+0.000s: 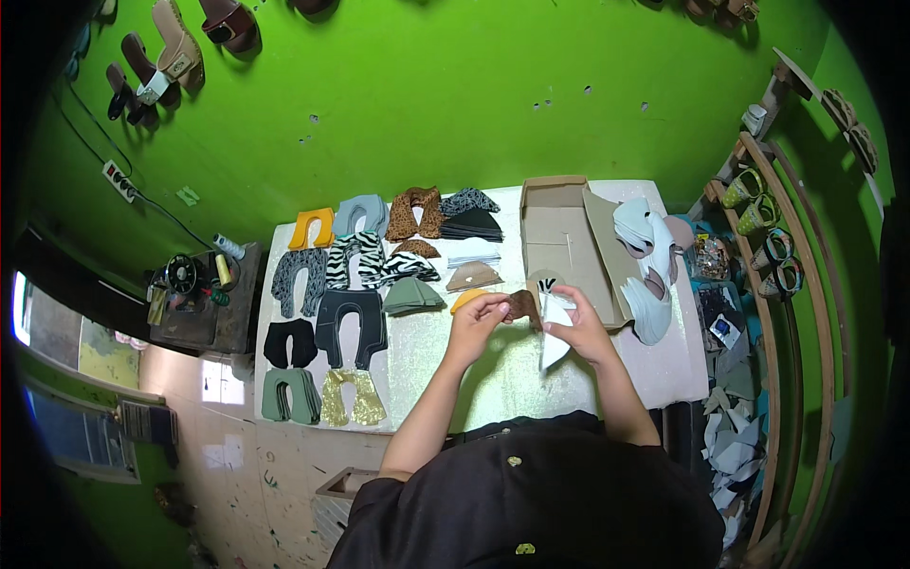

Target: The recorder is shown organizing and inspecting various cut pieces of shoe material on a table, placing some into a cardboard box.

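My left hand (477,327) pinches a small dark brown leopard-print shoe-upper piece (522,304) between thumb and fingers, above the front of the white table (654,365). Beside it, my right hand (581,330) is closed round a few cut pieces, among them a white one (555,349) hanging downward and a zebra-print one (546,284) at the top. The two hands are close together, just in front of an open cardboard box (555,223). A yellow piece (466,300) lies partly behind my left hand.
Stacks of curved pieces fill the table's left half, including black ones (351,327), gold ones (353,398) and green ones (413,295). Pale pieces (649,308) lie right of the box. A wooden rack (773,284) with sandals stands right; a sewing machine (185,275) stands left.
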Available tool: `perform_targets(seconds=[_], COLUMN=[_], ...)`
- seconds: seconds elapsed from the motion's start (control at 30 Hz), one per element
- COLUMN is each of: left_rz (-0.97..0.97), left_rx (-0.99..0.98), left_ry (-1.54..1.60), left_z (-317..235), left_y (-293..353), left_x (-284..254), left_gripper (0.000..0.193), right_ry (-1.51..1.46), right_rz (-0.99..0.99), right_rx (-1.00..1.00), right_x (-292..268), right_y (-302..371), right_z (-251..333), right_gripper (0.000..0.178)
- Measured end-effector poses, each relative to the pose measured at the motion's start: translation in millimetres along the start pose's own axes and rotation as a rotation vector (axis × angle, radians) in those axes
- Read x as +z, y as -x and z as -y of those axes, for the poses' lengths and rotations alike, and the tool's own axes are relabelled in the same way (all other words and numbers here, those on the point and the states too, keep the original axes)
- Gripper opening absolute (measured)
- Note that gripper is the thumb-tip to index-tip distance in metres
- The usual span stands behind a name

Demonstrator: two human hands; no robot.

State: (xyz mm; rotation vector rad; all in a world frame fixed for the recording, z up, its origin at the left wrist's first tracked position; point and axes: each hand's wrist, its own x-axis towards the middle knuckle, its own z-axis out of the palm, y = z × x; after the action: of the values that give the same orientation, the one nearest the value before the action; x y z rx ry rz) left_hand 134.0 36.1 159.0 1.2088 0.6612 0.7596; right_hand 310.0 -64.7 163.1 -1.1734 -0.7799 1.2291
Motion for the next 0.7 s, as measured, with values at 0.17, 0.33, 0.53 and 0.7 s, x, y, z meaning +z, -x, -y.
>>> perform_targets(seconds=[0.17,0.33,0.53,0.7], left_rz=[-0.093,-0.009,-0.040,-0.108], left_rx=[-0.002,-0.034,-0.055,-0.006], left_ry=[0.009,-0.109,-0.202,-0.278], left_z=[-1.4,-1.0,8.1,-6.4], left_y=[14.1,29.2,57.2,67.5], left_x=[-12.1,-13.7,-36.1,-71.1], left_gripper=[0.027,0.021,0.019,0.020], right_ry=[0.270,0.567,0.928,0.926], right_rz=[-0.021,-0.042,0.189,0.261], right_rx=[-0.078,-0.103,-0.092,-0.063], right_x=[-11.2,4.5,27.9,53.7], right_y=[-0.9,3.9,2.5,-9.0], right_z=[-3.3,2.6,7.3,-7.0], right_gripper=[0.016,0.026,0.026,0.019])
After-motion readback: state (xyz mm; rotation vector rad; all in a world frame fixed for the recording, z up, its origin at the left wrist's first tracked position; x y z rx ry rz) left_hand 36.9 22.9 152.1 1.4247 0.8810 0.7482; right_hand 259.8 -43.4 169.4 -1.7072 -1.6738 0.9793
